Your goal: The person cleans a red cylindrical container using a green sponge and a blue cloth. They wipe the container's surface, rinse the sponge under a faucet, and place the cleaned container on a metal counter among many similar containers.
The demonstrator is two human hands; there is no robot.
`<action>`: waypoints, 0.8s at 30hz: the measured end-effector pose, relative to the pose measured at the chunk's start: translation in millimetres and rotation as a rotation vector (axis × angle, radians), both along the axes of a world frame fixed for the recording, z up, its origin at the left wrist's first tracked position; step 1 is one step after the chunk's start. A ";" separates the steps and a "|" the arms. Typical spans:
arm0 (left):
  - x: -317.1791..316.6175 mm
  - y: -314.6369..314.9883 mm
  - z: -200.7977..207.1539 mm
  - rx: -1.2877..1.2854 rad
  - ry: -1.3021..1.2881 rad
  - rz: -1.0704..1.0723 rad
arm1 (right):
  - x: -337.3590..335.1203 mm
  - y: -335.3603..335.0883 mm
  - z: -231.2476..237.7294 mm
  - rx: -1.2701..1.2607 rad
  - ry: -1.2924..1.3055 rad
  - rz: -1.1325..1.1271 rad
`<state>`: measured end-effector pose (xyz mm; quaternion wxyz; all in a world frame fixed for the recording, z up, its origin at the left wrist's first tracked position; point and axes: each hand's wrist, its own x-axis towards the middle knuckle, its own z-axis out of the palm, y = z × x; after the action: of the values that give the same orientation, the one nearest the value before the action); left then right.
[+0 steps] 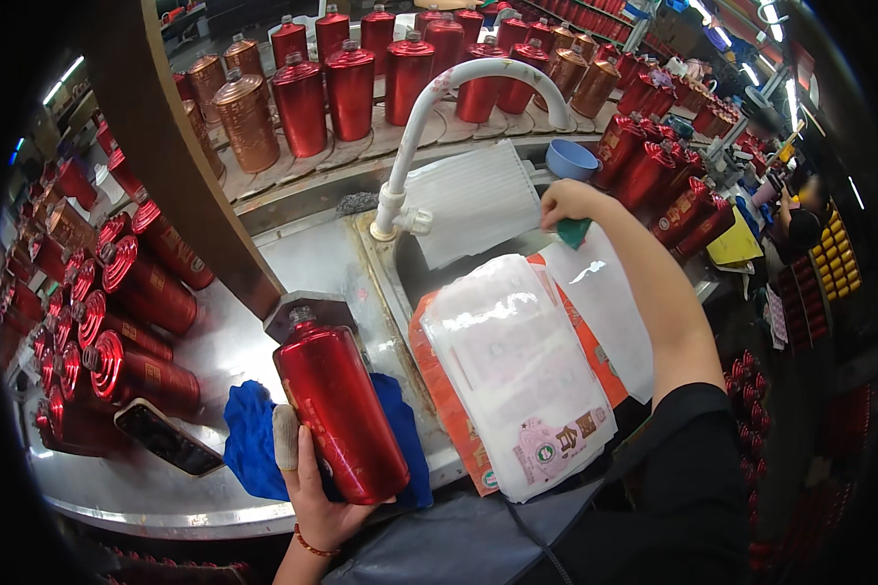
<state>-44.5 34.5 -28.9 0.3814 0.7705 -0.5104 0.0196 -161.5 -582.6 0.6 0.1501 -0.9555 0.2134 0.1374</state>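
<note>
A: Left hand (327,512), quick?
B: Fingers curled round the lower end of a red bottle (346,419). Bottle's tilted, neck away from the person, over blue cloth (249,429) at the metal bench (307,263)'s near edge. One finger wears a tan sleeve (285,437).
A: Right hand (574,200)?
B: Fingers pinching a small green piece (573,232) by a white sheet (610,307). Touching? Can't tell.
A: Between them?
B: Printed translucent sheets (507,361), stacked over orange ones. White faucet (415,146) beyond.
</note>
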 end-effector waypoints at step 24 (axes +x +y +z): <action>2.2 -11.2 24.1 -0.034 0.096 -0.076 | 8.2 284.9 109.1 0.481 -0.759 -0.144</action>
<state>-42.3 23.3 -4.9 0.4186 0.7441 -0.5201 -0.0232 -153.4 -297.7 109.7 0.4447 -0.8589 0.1714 -0.1875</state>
